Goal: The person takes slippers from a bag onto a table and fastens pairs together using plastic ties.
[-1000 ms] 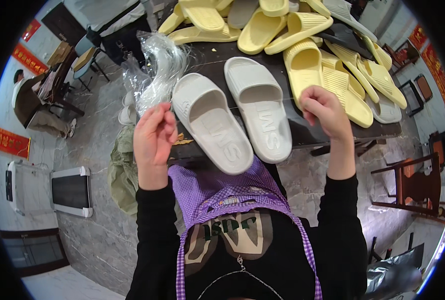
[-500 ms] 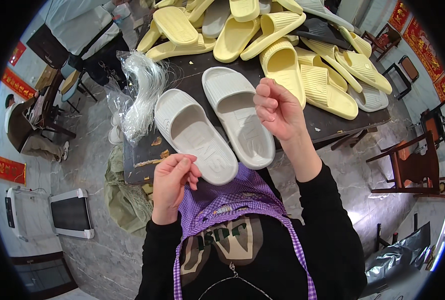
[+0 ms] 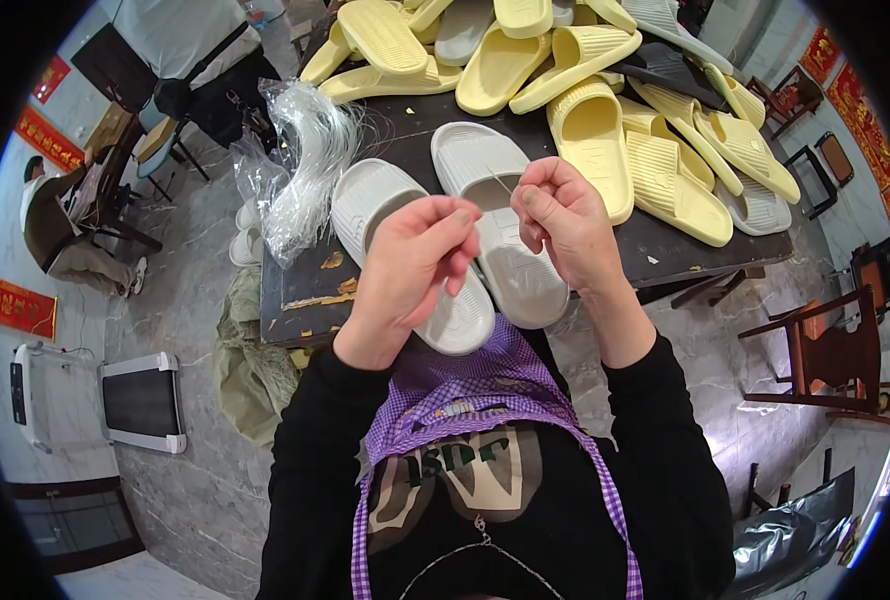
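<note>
In the head view, the left hand (image 3: 415, 265) and the right hand (image 3: 573, 222) are nearer each other than in either earlier picture, though apart. A second ago they flank the two slippers widely; half a second ago the left hand is low by a heel, and now it is over the left grey slipper (image 3: 460, 318). The right hand pinches a thin strand (image 3: 503, 183) above the right grey slipper (image 3: 525, 275). The left thumb and forefinger meet, but whether they grip anything I cannot tell. Both slippers stay side by side at the near edge of the dark table (image 3: 310, 285), heels toward the purple checked apron (image 3: 475, 390).

The left hand and wrist hide the middle of the left slipper; the right fingers cover part of the other's rim. A bundle of clear strands (image 3: 310, 165) lies left of the pair. Yellow slippers (image 3: 590, 150) heap up behind and to the right, with a black slipper (image 3: 675, 72) among them. A green sack (image 3: 255, 370) slumps beside the table's left corner.
</note>
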The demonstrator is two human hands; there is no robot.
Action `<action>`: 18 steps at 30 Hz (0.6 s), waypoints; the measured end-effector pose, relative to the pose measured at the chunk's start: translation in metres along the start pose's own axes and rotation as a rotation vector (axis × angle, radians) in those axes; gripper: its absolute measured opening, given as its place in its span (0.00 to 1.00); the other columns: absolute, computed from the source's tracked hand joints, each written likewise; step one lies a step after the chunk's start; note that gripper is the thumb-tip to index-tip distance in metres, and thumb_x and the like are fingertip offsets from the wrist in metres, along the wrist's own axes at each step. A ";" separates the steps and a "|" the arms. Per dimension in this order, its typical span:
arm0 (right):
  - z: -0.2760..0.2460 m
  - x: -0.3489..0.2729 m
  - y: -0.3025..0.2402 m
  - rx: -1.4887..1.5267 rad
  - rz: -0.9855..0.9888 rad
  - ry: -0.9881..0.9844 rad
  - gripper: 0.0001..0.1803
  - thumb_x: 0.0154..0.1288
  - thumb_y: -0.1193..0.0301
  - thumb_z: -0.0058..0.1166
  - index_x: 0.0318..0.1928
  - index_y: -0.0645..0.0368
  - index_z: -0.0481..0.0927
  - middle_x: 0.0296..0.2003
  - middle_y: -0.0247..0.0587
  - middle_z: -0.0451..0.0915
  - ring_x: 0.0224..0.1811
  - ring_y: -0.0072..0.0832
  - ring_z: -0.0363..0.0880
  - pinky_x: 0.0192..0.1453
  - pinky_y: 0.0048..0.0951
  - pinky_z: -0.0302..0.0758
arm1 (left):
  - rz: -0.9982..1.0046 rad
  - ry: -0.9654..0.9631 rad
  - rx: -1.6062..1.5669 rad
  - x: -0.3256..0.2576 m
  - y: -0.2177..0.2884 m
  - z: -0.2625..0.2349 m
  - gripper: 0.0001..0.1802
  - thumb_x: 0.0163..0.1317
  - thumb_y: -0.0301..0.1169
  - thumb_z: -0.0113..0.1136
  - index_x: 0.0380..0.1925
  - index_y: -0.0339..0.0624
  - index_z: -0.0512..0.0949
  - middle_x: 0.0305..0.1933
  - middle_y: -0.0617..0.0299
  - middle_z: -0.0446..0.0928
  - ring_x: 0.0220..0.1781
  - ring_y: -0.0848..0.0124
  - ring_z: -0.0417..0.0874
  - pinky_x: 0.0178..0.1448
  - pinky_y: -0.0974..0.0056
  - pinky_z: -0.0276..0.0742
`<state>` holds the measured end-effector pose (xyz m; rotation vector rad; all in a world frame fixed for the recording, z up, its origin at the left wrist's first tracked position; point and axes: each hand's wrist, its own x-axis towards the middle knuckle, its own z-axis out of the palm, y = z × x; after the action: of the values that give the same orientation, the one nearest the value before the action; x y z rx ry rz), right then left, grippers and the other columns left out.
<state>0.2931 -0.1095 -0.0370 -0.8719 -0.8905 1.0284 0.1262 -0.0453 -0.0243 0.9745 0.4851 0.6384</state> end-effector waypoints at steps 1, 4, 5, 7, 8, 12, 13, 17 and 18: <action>0.002 -0.001 0.000 -0.034 0.012 0.007 0.03 0.62 0.76 0.46 0.36 0.60 0.68 0.23 0.31 0.69 0.18 0.14 0.63 0.18 0.15 0.61 | 0.003 0.004 0.000 0.003 -0.001 0.002 0.08 0.61 0.27 0.52 0.37 0.33 0.73 0.24 0.63 0.73 0.18 0.81 0.71 0.17 0.78 0.65; 0.003 -0.003 0.001 -0.094 0.027 0.003 0.03 0.62 0.76 0.47 0.36 0.60 0.68 0.22 0.31 0.69 0.18 0.14 0.64 0.18 0.15 0.61 | 0.014 -0.043 -0.046 0.012 -0.005 0.008 0.07 0.62 0.28 0.52 0.36 0.35 0.73 0.24 0.64 0.73 0.18 0.82 0.70 0.16 0.79 0.63; 0.004 -0.004 0.002 -0.118 0.032 -0.012 0.03 0.62 0.76 0.47 0.36 0.60 0.68 0.22 0.30 0.69 0.18 0.14 0.64 0.18 0.15 0.61 | 0.014 -0.042 -0.045 0.013 -0.007 0.009 0.07 0.62 0.28 0.52 0.36 0.35 0.73 0.24 0.64 0.73 0.18 0.82 0.70 0.16 0.79 0.63; 0.005 -0.004 0.003 -0.141 0.036 -0.026 0.04 0.62 0.76 0.48 0.36 0.60 0.68 0.22 0.30 0.69 0.18 0.14 0.64 0.19 0.14 0.61 | 0.020 -0.010 -0.048 0.013 -0.009 0.010 0.07 0.62 0.27 0.52 0.36 0.35 0.73 0.23 0.64 0.73 0.17 0.83 0.69 0.16 0.79 0.62; 0.005 -0.004 0.004 -0.153 0.046 -0.035 0.04 0.61 0.76 0.48 0.37 0.60 0.68 0.22 0.29 0.69 0.18 0.13 0.64 0.19 0.14 0.61 | 0.021 0.005 -0.050 0.014 -0.010 0.010 0.06 0.62 0.27 0.52 0.35 0.35 0.73 0.23 0.65 0.73 0.17 0.83 0.69 0.16 0.80 0.62; 0.006 -0.007 0.003 -0.220 0.074 -0.048 0.06 0.61 0.75 0.48 0.38 0.61 0.69 0.23 0.28 0.70 0.19 0.13 0.65 0.20 0.14 0.61 | 0.041 0.032 -0.059 0.017 -0.014 0.007 0.06 0.61 0.28 0.54 0.33 0.36 0.74 0.22 0.65 0.73 0.16 0.83 0.69 0.16 0.80 0.62; 0.006 -0.009 0.002 -0.264 0.083 -0.045 0.06 0.60 0.75 0.49 0.38 0.62 0.69 0.24 0.28 0.71 0.19 0.12 0.65 0.21 0.14 0.62 | 0.043 0.035 -0.058 0.018 -0.015 0.005 0.06 0.61 0.28 0.54 0.33 0.36 0.74 0.22 0.65 0.73 0.16 0.83 0.69 0.16 0.80 0.62; -0.009 -0.020 0.004 -0.481 0.054 -0.076 0.05 0.59 0.75 0.49 0.36 0.63 0.72 0.25 0.28 0.73 0.21 0.12 0.67 0.23 0.14 0.64 | 0.066 0.050 -0.073 0.021 -0.015 -0.002 0.05 0.61 0.27 0.53 0.32 0.36 0.74 0.22 0.65 0.73 0.16 0.84 0.69 0.16 0.80 0.62; -0.012 -0.023 0.003 -0.568 0.034 -0.091 0.05 0.59 0.75 0.50 0.34 0.64 0.73 0.25 0.28 0.74 0.21 0.12 0.67 0.23 0.15 0.64 | 0.065 0.054 -0.068 0.022 -0.016 -0.003 0.06 0.61 0.28 0.53 0.33 0.36 0.74 0.22 0.65 0.73 0.16 0.84 0.69 0.16 0.80 0.62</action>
<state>0.2972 -0.1322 -0.0488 -1.3230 -1.2790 0.8572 0.1446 -0.0346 -0.0416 0.9136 0.4775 0.7370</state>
